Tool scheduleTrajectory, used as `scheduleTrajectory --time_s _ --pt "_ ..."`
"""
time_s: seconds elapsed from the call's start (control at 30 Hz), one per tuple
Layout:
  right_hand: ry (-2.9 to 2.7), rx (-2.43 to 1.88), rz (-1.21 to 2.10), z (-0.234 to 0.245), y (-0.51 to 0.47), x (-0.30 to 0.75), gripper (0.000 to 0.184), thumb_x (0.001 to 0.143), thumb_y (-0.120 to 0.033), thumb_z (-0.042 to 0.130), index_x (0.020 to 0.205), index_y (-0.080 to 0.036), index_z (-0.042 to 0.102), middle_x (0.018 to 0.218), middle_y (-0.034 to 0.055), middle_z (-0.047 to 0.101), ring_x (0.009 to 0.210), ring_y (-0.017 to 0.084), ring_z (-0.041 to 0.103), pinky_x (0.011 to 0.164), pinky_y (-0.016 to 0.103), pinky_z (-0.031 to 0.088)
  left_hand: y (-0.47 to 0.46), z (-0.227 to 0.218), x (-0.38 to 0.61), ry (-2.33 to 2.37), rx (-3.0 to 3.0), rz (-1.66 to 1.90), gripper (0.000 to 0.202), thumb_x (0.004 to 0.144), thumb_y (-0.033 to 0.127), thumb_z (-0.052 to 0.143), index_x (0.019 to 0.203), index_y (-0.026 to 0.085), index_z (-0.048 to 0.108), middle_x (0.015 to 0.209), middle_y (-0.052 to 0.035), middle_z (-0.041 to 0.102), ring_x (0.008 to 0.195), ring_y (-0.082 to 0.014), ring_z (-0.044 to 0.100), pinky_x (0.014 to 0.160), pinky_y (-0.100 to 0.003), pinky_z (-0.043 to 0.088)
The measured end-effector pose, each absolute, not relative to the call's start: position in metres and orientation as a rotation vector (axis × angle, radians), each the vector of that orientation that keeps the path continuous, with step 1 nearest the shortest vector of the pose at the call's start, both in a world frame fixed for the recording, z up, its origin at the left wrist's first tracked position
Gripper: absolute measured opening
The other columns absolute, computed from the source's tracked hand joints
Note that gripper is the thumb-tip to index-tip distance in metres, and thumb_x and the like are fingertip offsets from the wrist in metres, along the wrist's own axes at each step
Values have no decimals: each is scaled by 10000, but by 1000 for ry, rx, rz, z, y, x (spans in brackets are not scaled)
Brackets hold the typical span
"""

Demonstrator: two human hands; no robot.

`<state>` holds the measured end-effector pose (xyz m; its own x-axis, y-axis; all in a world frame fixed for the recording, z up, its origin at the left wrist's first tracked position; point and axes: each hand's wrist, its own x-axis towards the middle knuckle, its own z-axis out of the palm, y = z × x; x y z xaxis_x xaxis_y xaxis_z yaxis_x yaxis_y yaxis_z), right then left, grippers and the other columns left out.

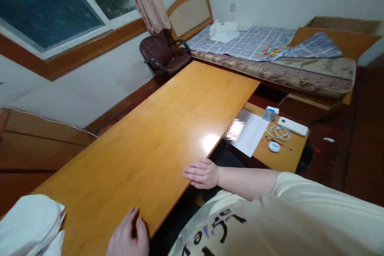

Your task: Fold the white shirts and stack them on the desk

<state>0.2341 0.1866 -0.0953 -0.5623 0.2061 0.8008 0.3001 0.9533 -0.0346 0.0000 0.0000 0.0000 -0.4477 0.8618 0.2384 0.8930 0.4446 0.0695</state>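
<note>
The worktop (150, 140) runs beside the person, its far short edge close to the bed (261, 44). The right hand (202, 173) lies palm down at the worktop's long edge nearest the person, fingers together; its grip is flattened out and holds nothing visible. The left hand (130, 234) is by the same edge, closer to the near end, fingers bent and thumb apart: a fairly narrow grip with nothing seen in it. A white cloth (33, 224) lies at the worktop's near-end corner, away from that edge. Past the right hand, a lower side worktop (277, 163) carries a paper sheet (252, 136) and a coiled cable (278, 132).
</note>
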Motion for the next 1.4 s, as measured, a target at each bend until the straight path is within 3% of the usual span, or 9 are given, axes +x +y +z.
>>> scheduleTrajectory --time_s 0.23,1.1,1.4 --pt "-2238 -356 -123 -99 187 237 412 855 -431 494 1238 -304 577 1311 -70 552 1309 119 349 1126 306 132 -2 -2 1 -2621 -1491 -262 407 852 398 353 1025 158 634 1118 -105 661 1044 -260 602 926 -364 444" --pt "-2219 -363 -135 -100 188 239 410 863 -438 482 1241 -310 574 1336 -101 517 1330 107 316 1138 302 125 0 -4 6 -2572 -1507 -268 400 866 379 347 1026 152 634 1096 -112 666 1038 -267 604 942 -391 438" --pt "-2260 -357 -120 -103 188 241 431 853 -435 505 1259 -302 559 1317 -69 546 1330 118 317 1131 311 134 2 0 10 -2586 -1483 -290 405 847 387 359 1001 148 647 1088 -116 668 1036 -267 600 937 -380 435"
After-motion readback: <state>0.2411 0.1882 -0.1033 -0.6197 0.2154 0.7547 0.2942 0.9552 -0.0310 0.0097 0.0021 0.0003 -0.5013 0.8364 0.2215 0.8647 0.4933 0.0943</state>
